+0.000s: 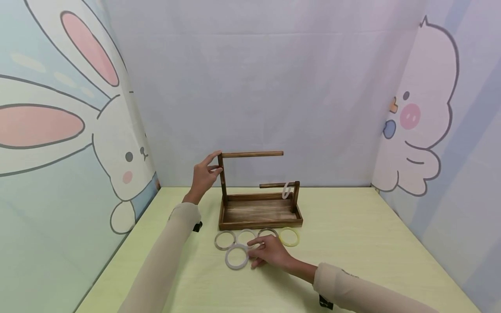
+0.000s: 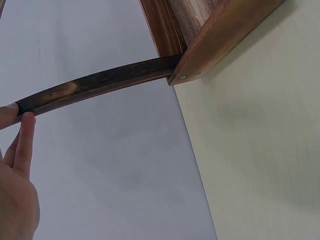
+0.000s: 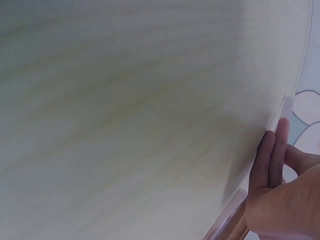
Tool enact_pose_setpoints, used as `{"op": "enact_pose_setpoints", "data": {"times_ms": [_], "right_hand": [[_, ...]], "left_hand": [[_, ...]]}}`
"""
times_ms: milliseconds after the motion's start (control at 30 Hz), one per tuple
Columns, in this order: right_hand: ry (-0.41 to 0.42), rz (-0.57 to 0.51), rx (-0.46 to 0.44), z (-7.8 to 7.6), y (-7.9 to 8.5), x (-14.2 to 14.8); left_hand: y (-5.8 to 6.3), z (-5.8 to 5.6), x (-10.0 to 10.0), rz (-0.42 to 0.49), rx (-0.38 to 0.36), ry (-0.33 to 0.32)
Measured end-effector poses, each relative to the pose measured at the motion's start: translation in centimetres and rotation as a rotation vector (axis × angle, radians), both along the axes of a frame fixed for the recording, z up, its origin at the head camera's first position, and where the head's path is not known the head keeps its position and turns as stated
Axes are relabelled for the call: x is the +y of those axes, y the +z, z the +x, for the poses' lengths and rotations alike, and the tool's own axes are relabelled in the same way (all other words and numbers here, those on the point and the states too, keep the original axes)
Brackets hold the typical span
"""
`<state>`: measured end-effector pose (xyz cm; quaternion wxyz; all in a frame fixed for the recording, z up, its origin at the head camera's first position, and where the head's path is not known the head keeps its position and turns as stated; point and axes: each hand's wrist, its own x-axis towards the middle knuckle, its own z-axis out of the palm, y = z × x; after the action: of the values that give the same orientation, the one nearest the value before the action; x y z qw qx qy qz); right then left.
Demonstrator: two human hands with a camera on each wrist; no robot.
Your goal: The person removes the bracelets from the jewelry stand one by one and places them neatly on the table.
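A brown wooden rack (image 1: 260, 225) has a tray base and two posts, each with a crossbar. My left hand (image 1: 204, 176) holds its tall left post (image 2: 95, 85) near the top, with fingertips on either side of the wood. One pale bangle (image 1: 287, 191) hangs on the lower bar at the right. In front of the tray, my right hand (image 1: 272, 251) pinches the right edge of a whitish bangle (image 1: 227, 261), its fingers close over the table. The right wrist view shows that bangle (image 3: 288, 106) edge-on at the fingertips.
Along the tray's front lie a greyish bangle (image 1: 216, 245), a clear pale bangle (image 1: 239, 234), a dark-toned bangle (image 1: 267, 230) partly behind the right hand, and a yellow bangle (image 1: 298, 239). A grey cloth wall (image 1: 332, 108) stands behind the light table (image 1: 352, 243).
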<state>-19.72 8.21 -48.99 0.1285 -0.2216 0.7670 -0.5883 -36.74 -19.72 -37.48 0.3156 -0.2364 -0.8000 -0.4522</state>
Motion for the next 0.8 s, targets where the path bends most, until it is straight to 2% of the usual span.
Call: {"op": "enact_pose_setpoints", "data": {"times_ms": [800], "right_hand": [[-0.017,0.002,0.016,0.02,-0.61,0.02]], "left_hand": [[0.15,0.16,0.09,0.009,0.006,-0.004]]}}
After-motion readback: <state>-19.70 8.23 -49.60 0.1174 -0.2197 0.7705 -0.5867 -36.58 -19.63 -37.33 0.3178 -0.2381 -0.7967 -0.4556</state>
